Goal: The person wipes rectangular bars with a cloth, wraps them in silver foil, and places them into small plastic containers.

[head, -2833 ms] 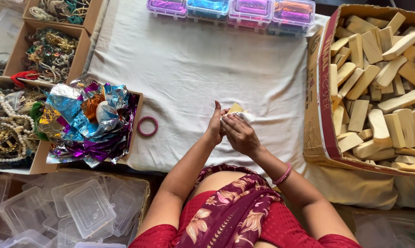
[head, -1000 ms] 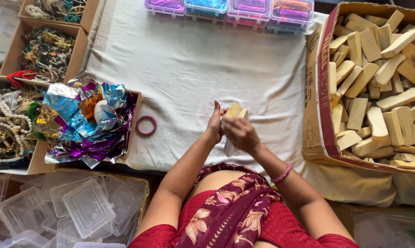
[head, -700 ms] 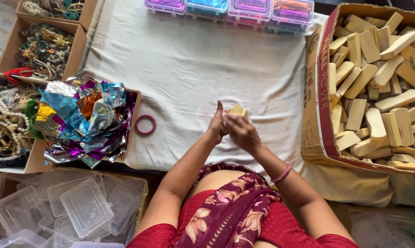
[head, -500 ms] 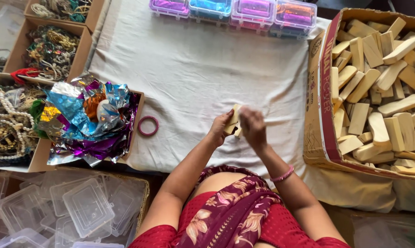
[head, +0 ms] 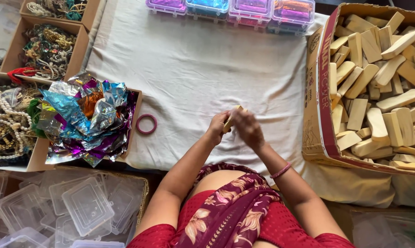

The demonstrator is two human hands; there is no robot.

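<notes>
Wooden block (head: 230, 120) was gripped by your left hand (head: 216, 130); your right hand (head: 248, 129), blurred, had slid off it, grip unclear, over the white cloth (head: 193, 69).

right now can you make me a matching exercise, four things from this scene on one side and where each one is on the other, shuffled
Things:
1. pink ring
2. wooden block
3. foil sheets
4. clear lidded boxes

Places:
A. heaped in an open cardboard box left of the white cloth
B. in a row along the far edge of the cloth
C. lying alone on the cloth beside the foil box
D. held between the left hand and the right hand

Pairs: 1-C, 2-D, 3-A, 4-B
</notes>
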